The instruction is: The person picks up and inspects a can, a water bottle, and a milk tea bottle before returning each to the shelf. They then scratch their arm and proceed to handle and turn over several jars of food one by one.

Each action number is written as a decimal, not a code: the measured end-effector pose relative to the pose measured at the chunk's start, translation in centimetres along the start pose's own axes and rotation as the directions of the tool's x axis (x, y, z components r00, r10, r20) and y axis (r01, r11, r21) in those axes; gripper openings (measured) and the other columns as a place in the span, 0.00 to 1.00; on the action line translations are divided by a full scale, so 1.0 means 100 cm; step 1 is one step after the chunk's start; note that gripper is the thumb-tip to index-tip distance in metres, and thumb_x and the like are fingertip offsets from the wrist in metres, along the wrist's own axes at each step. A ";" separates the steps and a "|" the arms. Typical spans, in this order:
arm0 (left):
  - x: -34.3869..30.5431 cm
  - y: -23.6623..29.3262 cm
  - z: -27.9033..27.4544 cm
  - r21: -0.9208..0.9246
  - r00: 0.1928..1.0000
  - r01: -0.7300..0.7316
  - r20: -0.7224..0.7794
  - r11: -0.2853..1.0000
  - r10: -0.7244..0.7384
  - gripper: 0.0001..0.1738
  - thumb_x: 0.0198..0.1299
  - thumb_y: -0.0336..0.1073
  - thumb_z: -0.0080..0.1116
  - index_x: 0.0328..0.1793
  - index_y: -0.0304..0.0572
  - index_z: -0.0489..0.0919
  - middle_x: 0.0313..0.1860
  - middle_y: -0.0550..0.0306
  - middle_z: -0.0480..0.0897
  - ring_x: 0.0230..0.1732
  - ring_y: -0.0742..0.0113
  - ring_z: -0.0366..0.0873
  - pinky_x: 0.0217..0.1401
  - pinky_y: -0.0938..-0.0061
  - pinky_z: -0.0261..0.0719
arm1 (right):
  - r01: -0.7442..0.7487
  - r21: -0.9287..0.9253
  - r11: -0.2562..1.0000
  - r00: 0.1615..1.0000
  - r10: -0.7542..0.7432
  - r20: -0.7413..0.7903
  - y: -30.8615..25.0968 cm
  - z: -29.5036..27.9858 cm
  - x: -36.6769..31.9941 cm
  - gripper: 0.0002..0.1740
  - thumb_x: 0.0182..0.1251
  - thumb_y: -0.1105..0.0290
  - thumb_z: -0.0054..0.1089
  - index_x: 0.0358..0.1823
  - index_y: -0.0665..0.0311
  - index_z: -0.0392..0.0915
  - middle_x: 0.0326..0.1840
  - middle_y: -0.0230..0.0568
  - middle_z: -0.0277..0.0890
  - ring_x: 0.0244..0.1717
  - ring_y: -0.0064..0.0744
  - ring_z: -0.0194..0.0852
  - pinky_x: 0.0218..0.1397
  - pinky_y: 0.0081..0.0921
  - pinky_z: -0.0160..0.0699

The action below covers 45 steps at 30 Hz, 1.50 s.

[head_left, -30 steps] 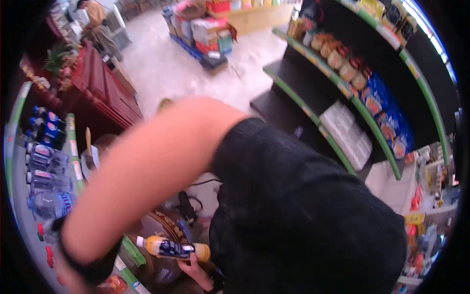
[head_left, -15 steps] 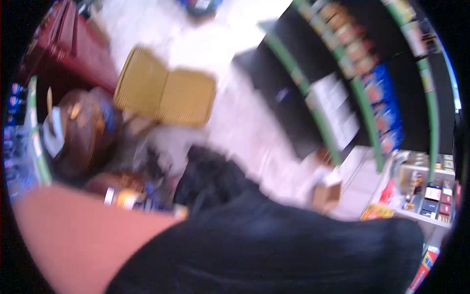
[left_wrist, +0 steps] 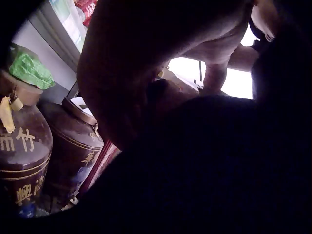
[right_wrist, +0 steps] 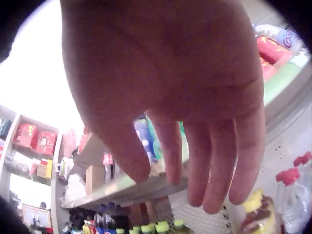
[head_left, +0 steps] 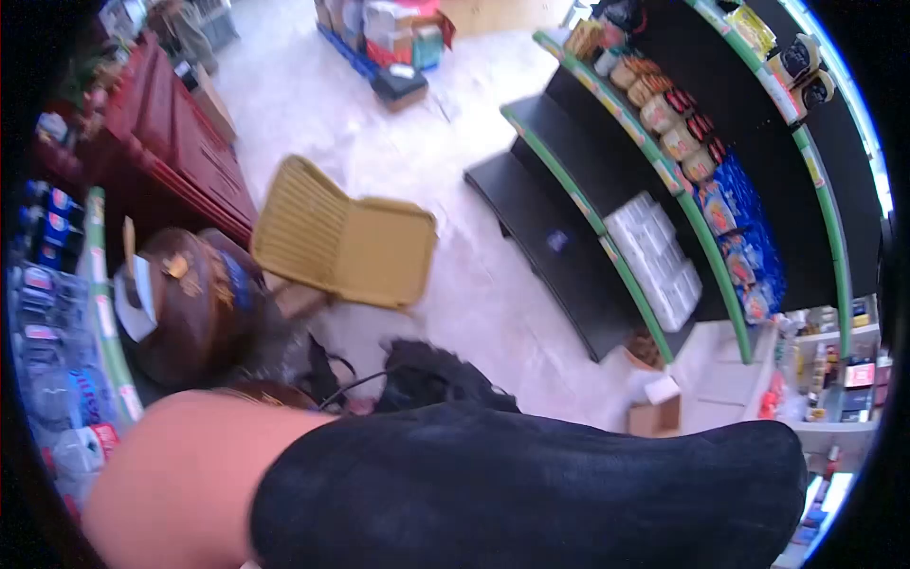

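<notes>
A right hand (right_wrist: pixel 170 73) is seen with its palm exposed and its fingers extended and slightly apart, nothing visibly held. At 5 o'clock from the palm, just by the fingertips, a clear bottle with a yellow cap and brown-and-yellow contents (right_wrist: pixel 258 219) is shown; whether it is touched cannot be told. A left hand (left_wrist: pixel 131 58) is cast in deep shadow; how far it is open, and what it may hold, cannot be told.

In the head view, the orange drink bottle with a white cap, gripped in a hand a second earlier, has gone from sight. A bare forearm (head_left: pixel 190 474) and black sleeve (head_left: pixel 531 484) are now stretched across the lower edge. The grip on that bottle can therefore no longer be confirmed, while the right hand appears free to grasp.

Beyond the fingers, clear red-capped bottles (right_wrist: pixel 292 195) are lined up at 4 o'clock and green-capped bottles (right_wrist: pixel 163 227) at 6 o'clock. Farther off in the head view, a brown glazed jar (head_left: pixel 194 313) is placed at 9 o'clock and a ribbed yellow chair (head_left: pixel 384 251), fully hidden a second ago, is revealed at 10 o'clock. Black shelving with green edges (head_left: pixel 768 190) is seen at 2 o'clock.
</notes>
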<state>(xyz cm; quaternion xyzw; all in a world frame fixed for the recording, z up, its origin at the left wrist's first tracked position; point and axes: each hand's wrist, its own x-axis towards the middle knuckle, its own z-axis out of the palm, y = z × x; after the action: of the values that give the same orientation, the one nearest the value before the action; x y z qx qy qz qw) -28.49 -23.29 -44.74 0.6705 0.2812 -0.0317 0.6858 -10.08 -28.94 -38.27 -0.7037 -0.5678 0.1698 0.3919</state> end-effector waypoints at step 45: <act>0.114 0.351 -0.049 0.859 0.314 -0.503 0.079 0.095 0.946 0.47 0.47 0.38 0.76 0.76 0.36 0.70 0.48 0.46 0.83 0.45 0.48 0.84 0.46 0.60 0.84 | 0.454 0.365 0.813 0.848 -0.269 -0.457 0.026 -0.200 0.132 0.19 0.64 0.71 0.70 0.55 0.68 0.81 0.54 0.50 0.84 0.58 0.49 0.83 0.65 0.39 0.76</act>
<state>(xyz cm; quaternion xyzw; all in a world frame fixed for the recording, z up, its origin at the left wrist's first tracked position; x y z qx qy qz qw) -5.80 -11.42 -17.74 0.9091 0.0100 0.3943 0.1340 9.21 -23.90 -24.77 -0.4861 -0.5485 0.0784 0.6759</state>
